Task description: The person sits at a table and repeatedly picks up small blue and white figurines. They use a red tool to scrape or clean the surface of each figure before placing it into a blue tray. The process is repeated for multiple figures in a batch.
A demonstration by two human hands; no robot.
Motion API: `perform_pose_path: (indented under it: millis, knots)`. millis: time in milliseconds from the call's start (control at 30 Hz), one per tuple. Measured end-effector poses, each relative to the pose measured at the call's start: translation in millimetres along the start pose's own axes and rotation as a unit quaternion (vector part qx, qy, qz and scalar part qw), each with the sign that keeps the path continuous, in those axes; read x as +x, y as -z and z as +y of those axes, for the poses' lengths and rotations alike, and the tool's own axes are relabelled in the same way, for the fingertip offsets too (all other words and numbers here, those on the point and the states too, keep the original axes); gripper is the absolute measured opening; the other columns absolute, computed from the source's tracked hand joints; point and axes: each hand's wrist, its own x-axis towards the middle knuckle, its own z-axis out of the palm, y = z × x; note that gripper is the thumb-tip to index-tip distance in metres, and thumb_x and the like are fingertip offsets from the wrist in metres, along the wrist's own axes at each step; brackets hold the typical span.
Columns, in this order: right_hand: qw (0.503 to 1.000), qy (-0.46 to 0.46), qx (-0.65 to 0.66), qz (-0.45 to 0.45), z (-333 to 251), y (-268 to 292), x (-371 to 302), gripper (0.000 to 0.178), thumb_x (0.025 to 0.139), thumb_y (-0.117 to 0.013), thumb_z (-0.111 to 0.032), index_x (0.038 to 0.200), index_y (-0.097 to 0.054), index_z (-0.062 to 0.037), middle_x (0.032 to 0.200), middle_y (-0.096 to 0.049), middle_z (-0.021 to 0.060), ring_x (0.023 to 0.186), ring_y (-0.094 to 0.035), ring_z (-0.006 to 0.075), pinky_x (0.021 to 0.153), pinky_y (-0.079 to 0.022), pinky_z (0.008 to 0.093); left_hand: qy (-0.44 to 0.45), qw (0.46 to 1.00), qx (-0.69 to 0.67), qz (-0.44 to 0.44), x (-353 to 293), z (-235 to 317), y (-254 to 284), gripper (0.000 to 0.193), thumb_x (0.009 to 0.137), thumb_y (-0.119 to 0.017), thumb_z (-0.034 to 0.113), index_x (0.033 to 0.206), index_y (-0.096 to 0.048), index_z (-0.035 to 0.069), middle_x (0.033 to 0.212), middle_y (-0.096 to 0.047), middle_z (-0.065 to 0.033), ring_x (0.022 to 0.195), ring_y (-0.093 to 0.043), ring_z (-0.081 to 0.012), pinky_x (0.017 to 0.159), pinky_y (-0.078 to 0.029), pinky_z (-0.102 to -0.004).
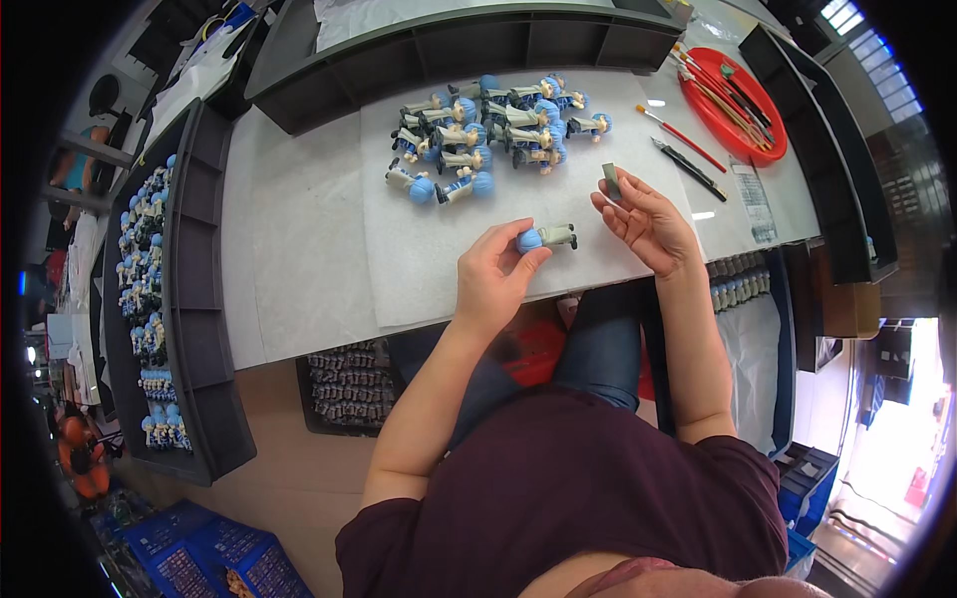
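My left hand (491, 274) grips a small figurine (556, 235) by its blue-haired head, thumb and fingers closed round it. The figurine lies sideways over the white sheet, its pale body and dark feet pointing right. My right hand (653, 229) pinches a small flat grey-green piece (611, 180) between thumb and fingertips, a short distance from the figurine. Something thin and whitish shows by those fingers, too small to name. Beyond both hands, a cluster of similar blue-haired figurines (533, 135) lies on the white sheet (419, 269).
A red oval tray (773, 152) with brushes stands at the far right. A red brush (688, 142) and a black pen-like tool (690, 169) lie beside it. Dark trays border the table, the left tray (199, 319) holding many figurines. Another dark tray (449, 58) stands behind.
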Motion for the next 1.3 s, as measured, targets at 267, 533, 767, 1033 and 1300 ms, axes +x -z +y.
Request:
perform_pose_path:
  millis: [267, 533, 767, 1033, 1300]
  knots:
    - [0.995, 0.050, -0.077, -0.026, 15, 9, -3, 0.031, 0.084, -0.064, -0.007, 0.113, -0.057, 0.0036, 0.099, -0.060, 0.0078, 0.087, -0.058, 0.0134, 0.075, -0.049, 0.0238, 0.009, 0.999, 0.037, -0.030, -1, 4, 3, 0.035, 0.078, -0.067, -0.003, 0.112, -0.058, -0.004, 0.100, -0.062, -0.0093, 0.090, -0.061, -0.0137, 0.082, -0.051, -0.0264]
    - [0.918, 0.171, -0.356, -0.049, 20, -12, -12, 0.023, 0.083, -0.065, -0.007, 0.104, -0.063, 0.0012, 0.086, -0.066, 0.0063, 0.082, -0.062, 0.0118, 0.077, -0.045, 0.0245, -0.003, 0.997, 0.065, -0.040, -2, 7, 4, 0.038, 0.075, -0.065, -0.007, 0.112, -0.058, -0.002, 0.102, -0.063, -0.0096, 0.091, -0.061, -0.0150, 0.082, -0.050, -0.0268]
    - [0.846, 0.254, -0.467, -0.048, 23, -15, -8, 0.022, 0.079, -0.064, -0.001, 0.100, -0.062, 0.0027, 0.081, -0.064, 0.0064, 0.078, -0.062, 0.0126, 0.076, -0.048, 0.0257, -0.062, 0.996, 0.061, -0.027, -2, 0, 3, 0.035, 0.073, -0.071, -0.002, 0.107, -0.061, -0.001, 0.100, -0.064, -0.0093, 0.091, -0.060, -0.0143, 0.079, -0.049, -0.0270]
    - [0.773, 0.334, -0.539, -0.029, 47, -28, -17, 0.022, 0.074, -0.064, 0.003, 0.093, -0.054, -0.0028, 0.078, -0.062, 0.0119, 0.074, -0.063, 0.0193, 0.062, -0.048, 0.0318, -0.113, 0.985, 0.126, -0.006, -4, 7, -1, 0.027, 0.072, -0.073, 0.005, 0.097, -0.064, 0.002, 0.090, -0.064, -0.0101, 0.080, -0.061, -0.0195, 0.068, -0.049, -0.0301]
    - [0.774, 0.344, -0.532, -0.011, 52, -27, -16, 0.024, 0.074, -0.063, 0.007, 0.090, -0.046, -0.0004, 0.075, -0.060, 0.0125, 0.071, -0.063, 0.0231, 0.061, -0.049, 0.0321, -0.125, 0.986, 0.107, 0.007, -8, 4, -3, 0.024, 0.071, -0.072, 0.003, 0.093, -0.064, 0.001, 0.090, -0.064, -0.0119, 0.081, -0.062, -0.0227, 0.067, -0.051, -0.0306]
